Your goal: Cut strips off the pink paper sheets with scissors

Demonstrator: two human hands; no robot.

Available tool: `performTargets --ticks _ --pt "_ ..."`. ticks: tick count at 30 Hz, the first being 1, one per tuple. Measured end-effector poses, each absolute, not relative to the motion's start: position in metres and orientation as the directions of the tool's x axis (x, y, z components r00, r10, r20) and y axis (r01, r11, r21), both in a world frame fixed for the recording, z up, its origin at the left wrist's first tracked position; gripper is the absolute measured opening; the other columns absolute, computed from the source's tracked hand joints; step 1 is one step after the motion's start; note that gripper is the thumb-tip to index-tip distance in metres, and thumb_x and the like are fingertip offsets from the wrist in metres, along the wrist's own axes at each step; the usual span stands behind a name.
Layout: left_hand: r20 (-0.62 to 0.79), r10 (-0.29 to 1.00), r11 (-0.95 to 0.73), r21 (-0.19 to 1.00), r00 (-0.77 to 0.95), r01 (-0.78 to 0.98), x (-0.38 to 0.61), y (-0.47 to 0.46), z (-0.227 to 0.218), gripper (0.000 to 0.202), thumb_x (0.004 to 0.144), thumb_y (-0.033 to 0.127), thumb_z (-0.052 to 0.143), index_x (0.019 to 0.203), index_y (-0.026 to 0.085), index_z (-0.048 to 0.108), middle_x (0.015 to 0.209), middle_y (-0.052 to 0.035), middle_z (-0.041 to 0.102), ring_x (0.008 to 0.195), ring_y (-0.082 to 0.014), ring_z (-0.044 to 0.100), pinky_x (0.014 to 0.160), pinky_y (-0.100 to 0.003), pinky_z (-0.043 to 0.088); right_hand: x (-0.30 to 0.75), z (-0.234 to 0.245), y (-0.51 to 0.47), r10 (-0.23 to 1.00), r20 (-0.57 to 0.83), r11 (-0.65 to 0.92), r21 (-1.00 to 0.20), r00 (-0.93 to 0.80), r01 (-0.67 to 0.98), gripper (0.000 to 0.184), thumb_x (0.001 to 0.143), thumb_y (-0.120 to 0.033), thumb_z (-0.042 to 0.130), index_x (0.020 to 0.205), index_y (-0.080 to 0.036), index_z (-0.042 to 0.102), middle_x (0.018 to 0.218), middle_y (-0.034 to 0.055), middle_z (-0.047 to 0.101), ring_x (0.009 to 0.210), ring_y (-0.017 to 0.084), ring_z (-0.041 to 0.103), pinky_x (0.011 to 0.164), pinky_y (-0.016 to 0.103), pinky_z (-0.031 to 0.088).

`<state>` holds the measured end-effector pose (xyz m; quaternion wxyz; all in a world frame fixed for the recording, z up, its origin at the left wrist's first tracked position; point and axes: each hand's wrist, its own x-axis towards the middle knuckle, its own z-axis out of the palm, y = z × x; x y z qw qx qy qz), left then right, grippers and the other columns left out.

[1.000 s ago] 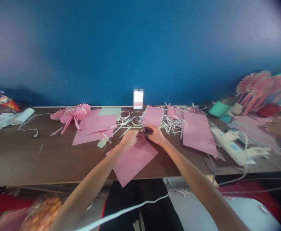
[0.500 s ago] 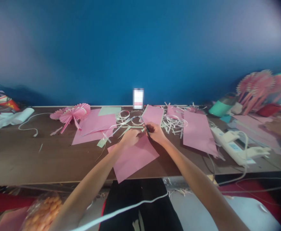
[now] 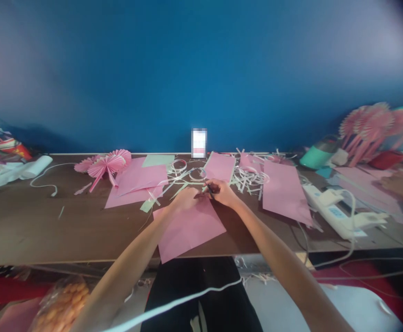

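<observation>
A pink paper sheet (image 3: 187, 228) lies tilted at the near edge of the brown table (image 3: 49, 230). My left hand (image 3: 186, 197) rests closed on the sheet's far edge and pinches it. My right hand (image 3: 222, 192) is closed round dark scissors (image 3: 211, 188), whose tips sit at the same far edge, right beside my left fingers. Both hands almost touch each other.
More pink sheets (image 3: 137, 182) (image 3: 284, 191), white paper strips (image 3: 249, 175) and folded pink fans (image 3: 106, 163) litter the table. A white glue gun (image 3: 339, 207) with its cord lies at right. Pink fans (image 3: 370, 122) and a teal cup (image 3: 313, 154) stand far right. Another person's hand (image 3: 400, 182) shows there.
The pink sheet has turned and slid a little to the left under my hands. My right hand with the scissors has shifted slightly along the sheet's far edge.
</observation>
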<state>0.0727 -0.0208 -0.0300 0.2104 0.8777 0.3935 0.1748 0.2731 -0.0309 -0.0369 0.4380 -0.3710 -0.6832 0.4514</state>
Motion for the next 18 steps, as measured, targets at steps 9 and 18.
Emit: performTargets --ticks 9,18 --pt "0.109 0.767 -0.588 0.516 0.633 0.623 0.0724 -0.0266 -0.0227 0.043 0.086 0.05 0.043 0.067 0.016 0.062 0.064 -0.0045 0.06 0.055 -0.015 0.049 0.056 -0.028 0.031 0.2772 -0.036 -0.0309 0.907 0.281 0.35 -0.917 -0.313 0.191 0.039 0.069 -0.021 0.065 0.106 -0.017 0.055 0.075 0.0013 0.065 0.065 0.014 0.061 0.066 0.028 0.048" --pt "0.11 0.767 -0.596 0.487 0.632 0.639 0.0734 -0.0249 -0.0252 0.034 0.086 0.043 0.046 0.072 0.017 0.065 0.07 -0.0053 0.065 0.062 -0.0161 0.053 0.059 -0.028 0.034 0.2766 -0.0327 -0.0338 0.859 0.28 0.38 -0.91 -0.428 0.168 0.052 0.07 -0.02 0.063 0.121 -0.019 0.05 0.081 0.0015 0.063 0.073 0.014 0.06 0.069 0.027 0.047"
